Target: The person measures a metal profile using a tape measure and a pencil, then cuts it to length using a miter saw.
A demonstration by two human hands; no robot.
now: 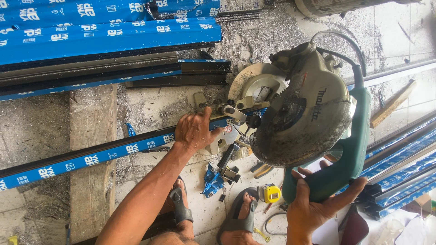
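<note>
Two hands are at work, and I take this as the set-up step just ahead of a cut. Nearest me, my right hand (318,199) has its fingers wrapped tight around the green handle of the saw (309,118), which sits tilted up with its guard and blade raised off the work. Between my sandalled feet, a yellow tape measure (271,193) lies on the floor (154,109) beside scraps of blue film (212,179).

Further out, my left hand (194,131) lies flat on the profile (91,159), a long dark bar wrapped in blue film. The fingers are spread and pressing down, the thumb pointing toward the saw's clamp. That profile runs across a wooden plank (93,154) and in under the blade, so the cut point sits right beside my left hand.

As I judge it, the next move needs the profile held hard against the saw's fence and my left fingers kept well apart from the blade's path before the head comes down.

Beyond the saw, more blue-wrapped profiles (109,34) lie stacked, and metal shavings cover the floor around them.
</note>
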